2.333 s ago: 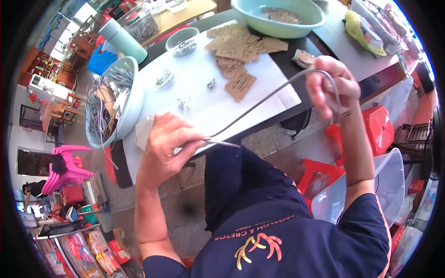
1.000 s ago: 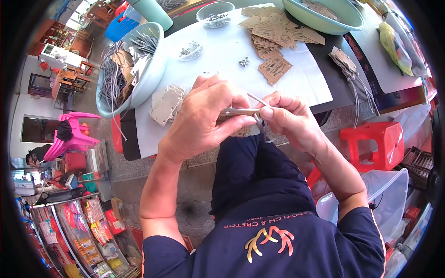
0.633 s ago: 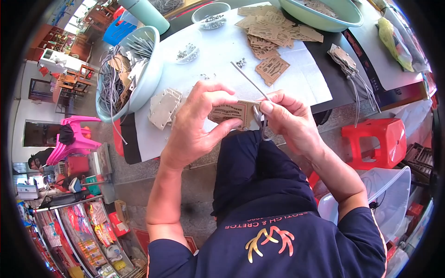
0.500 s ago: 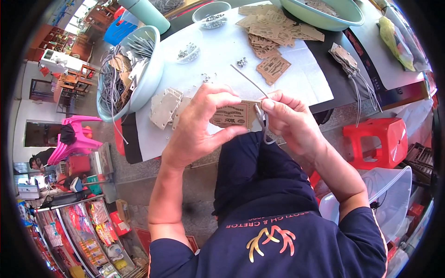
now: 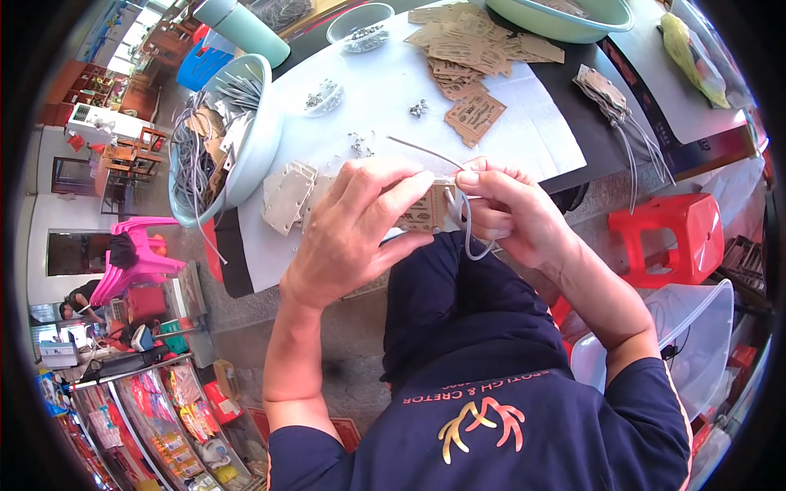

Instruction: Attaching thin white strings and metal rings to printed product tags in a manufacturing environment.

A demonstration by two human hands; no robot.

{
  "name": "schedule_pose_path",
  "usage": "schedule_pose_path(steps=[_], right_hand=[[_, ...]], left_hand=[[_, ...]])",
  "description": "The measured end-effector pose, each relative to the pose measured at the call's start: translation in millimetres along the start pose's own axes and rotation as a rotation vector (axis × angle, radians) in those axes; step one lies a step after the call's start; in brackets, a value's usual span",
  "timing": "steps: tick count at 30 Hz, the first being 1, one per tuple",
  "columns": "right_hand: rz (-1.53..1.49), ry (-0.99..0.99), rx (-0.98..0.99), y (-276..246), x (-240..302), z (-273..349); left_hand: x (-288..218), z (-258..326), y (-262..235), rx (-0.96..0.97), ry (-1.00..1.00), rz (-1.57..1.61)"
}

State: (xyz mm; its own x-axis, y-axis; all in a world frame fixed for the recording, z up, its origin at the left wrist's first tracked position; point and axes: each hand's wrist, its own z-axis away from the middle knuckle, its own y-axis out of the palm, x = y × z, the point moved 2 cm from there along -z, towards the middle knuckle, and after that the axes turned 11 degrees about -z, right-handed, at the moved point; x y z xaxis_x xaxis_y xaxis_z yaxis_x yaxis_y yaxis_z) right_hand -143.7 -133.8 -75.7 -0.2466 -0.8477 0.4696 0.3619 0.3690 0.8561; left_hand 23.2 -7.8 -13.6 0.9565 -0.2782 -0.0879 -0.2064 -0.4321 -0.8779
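Note:
Over my lap, at the near edge of the table, my left hand (image 5: 352,225) grips a printed brown cardboard tag (image 5: 422,215) between thumb and fingers. My right hand (image 5: 517,214) pinches a grey cord (image 5: 469,237) at the tag's right end. One length of the cord reaches up and left past my fingers, while a loop hangs below them. How the cord passes through the tag is partly hidden by my fingers. Behind my left hand lie several pale tags (image 5: 288,196) with scalloped edges.
A pale blue basin (image 5: 274,135) of cords and tags stands at the left. Small metal fittings (image 5: 418,108) lie on the white sheet (image 5: 524,139), near a clear tub (image 5: 360,29). Brown tags (image 5: 475,116) are heaped behind. Corded tags (image 5: 604,94) and a red stool (image 5: 675,237) are right.
My left hand's fingers have shifted right over the tag, covering more of its printed face. The cord's free end has swung left and now bends. The whole view has shifted slightly.

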Motion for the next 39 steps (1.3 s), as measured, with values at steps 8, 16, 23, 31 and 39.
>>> schedule_pose_path(steps=[8, 16, 23, 31, 39], right_hand=[[0.072, -0.114, -0.043, 2, -6, 1], [0.387, -0.414, -0.08, 12, -8, 11], [0.744, -0.663, 0.107, 7, -3, 11], [0.921, -0.818, 0.207, 9, -4, 12], [0.724, -0.472, 0.11, 9, 0, 20]], left_hand=[[-3, 0, 2, -0.053, 0.037, 0.048], [-3, -3, -3, -0.131, -0.343, 0.555], [6, -13, -19, 0.14, -0.531, 0.685], [4, -19, -33, 0.303, -0.305, 0.509], [3, -19, -38, 0.378, -0.305, 0.417]])
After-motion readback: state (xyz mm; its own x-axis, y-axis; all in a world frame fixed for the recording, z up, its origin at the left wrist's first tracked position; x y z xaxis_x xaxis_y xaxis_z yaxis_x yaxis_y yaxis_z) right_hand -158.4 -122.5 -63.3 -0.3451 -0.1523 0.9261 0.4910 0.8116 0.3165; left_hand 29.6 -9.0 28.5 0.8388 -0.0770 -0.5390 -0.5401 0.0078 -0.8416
